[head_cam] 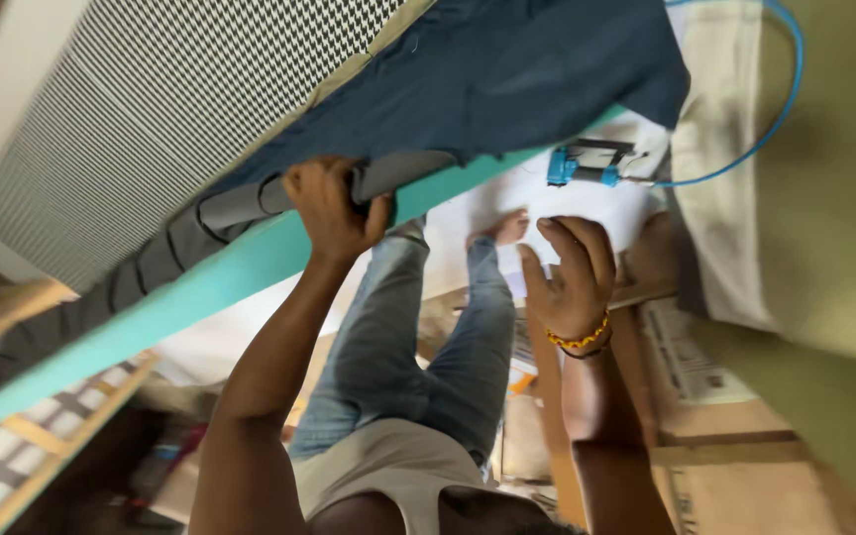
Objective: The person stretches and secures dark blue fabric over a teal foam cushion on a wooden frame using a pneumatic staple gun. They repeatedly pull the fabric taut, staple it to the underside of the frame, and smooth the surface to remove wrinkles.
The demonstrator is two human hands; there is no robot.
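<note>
Gripping the grey cloth [250,203], the left hand [334,210]; right hand [572,277] half-open, empty.

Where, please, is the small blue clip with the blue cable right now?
In the head view, the small blue clip sits upper right of centre, on the white sheet, just above the right hand, beside the teal board edge.

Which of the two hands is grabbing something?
The left hand. Its fingers wrap the grey fabric roll along the turquoise board edge. The right hand, the one with the yellow bead bracelet, is open with nothing in it.
</note>
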